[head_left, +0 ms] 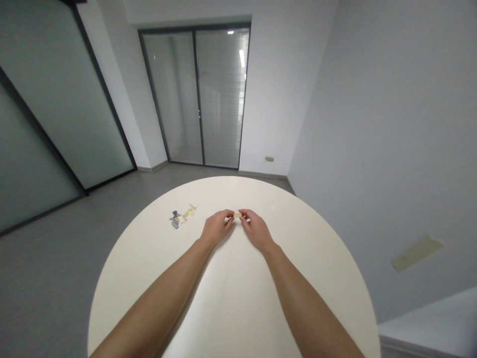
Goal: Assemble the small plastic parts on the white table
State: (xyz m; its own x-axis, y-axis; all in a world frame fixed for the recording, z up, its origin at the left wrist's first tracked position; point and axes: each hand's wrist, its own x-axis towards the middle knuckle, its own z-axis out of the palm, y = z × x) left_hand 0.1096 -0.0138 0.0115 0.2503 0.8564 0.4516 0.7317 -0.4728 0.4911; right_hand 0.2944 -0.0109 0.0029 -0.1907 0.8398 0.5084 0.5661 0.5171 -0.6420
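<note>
My left hand (217, 226) and my right hand (254, 227) meet near the far middle of a round cream table (316, 258). Both pinch a small yellow piece (237, 215) between their fingertips, the left from its left end, the right from its right end. The fingers of both hands are curled and pressed together around it. To the left of my left hand lies a small cluster of loose pieces (182, 216), yellow and grey-blue, flat on the tabletop and apart from both hands.
The table stands in a bare room with a grey floor (55, 258). Glass partitions line the left side and a glass double door (199, 99) closes the far end. A white wall runs along the right.
</note>
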